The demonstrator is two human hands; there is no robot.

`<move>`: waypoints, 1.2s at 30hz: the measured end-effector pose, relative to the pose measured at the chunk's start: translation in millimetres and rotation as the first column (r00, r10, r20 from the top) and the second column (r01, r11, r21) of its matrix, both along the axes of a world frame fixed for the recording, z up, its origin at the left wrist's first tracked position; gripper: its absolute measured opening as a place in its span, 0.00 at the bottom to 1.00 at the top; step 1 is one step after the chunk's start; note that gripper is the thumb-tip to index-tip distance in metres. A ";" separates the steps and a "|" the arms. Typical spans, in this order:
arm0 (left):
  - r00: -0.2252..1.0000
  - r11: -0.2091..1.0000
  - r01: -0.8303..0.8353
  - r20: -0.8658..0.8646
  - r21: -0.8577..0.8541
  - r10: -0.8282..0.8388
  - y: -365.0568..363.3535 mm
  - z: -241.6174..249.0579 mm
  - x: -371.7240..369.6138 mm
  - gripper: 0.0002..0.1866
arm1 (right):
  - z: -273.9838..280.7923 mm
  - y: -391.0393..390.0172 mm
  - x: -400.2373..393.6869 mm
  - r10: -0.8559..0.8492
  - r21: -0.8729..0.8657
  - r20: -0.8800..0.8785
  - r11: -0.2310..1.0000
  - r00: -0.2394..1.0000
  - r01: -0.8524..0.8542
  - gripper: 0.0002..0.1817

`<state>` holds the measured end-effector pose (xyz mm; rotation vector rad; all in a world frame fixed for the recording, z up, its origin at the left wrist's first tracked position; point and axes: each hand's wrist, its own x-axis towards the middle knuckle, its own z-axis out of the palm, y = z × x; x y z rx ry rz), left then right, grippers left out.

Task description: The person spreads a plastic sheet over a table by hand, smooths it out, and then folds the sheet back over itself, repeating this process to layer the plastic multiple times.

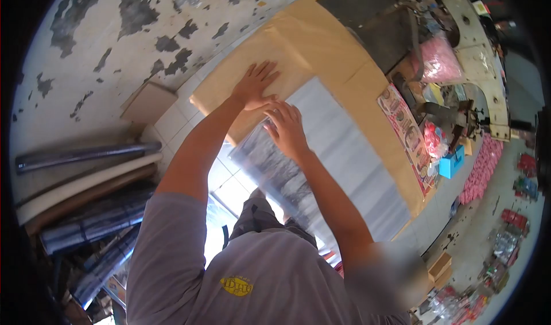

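Observation:
My left hand (255,88) lies flat with fingers spread on the brown paper (338,49) that covers the table. Just beside it, my right hand (286,129) rests over the upper left part of a greyish, translucent plastic sheet (350,158). Its fingers are bent a little and apart, with the thumb out to the side, and I see nothing gripped in them. The fingertips of the right hand come close to the left wrist. A clear, crinkled part of the plastic hangs over the table edge toward my body.
Several long rolls (92,156) lie at the left by the peeling wall (115,32). A cardboard piece (148,102) leans there. On the right are a printed colourful sheet (404,133), a blue box (451,162), a pink bag (439,60) and a pale machine frame (479,44).

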<state>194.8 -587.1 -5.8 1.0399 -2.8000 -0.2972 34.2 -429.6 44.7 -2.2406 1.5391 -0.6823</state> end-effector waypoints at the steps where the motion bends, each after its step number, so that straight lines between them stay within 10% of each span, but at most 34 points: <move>1: 1.000 1.000 -0.003 0.008 0.012 0.003 1.7 2.9 0.6 0.43 | 3.9 17.5 -5.7 -0.139 -0.003 -0.055 0.990 0.989 0.139 0.29; 4: 1.000 0.999 -0.016 0.016 0.029 0.015 3.5 8.5 -3.2 0.43 | -0.4 64.6 -21.0 -0.439 0.047 -0.206 0.888 0.874 0.457 0.38; 15: 0.972 0.997 -0.083 0.221 -0.010 0.083 9.9 15.6 -34.0 0.38 | -30.4 84.6 -24.4 -0.434 0.102 -0.203 0.882 0.878 0.460 0.42; 19: 0.952 0.998 -0.056 -0.299 0.011 0.057 93.9 30.6 -92.3 0.33 | -35.4 96.0 -61.5 -0.408 0.213 0.253 0.908 0.877 0.361 0.32; 27: 0.998 0.998 -0.055 -0.016 -0.043 0.055 172.9 9.1 -124.3 0.48 | -5.1 305.7 -200.5 -0.864 0.043 -0.391 0.328 0.318 0.944 0.42; 36: 1.000 0.994 -0.016 0.015 -0.108 0.018 171.6 -10.5 -124.7 0.49 | -24.6 374.7 -232.6 -0.845 0.101 -0.285 0.442 0.452 0.891 0.43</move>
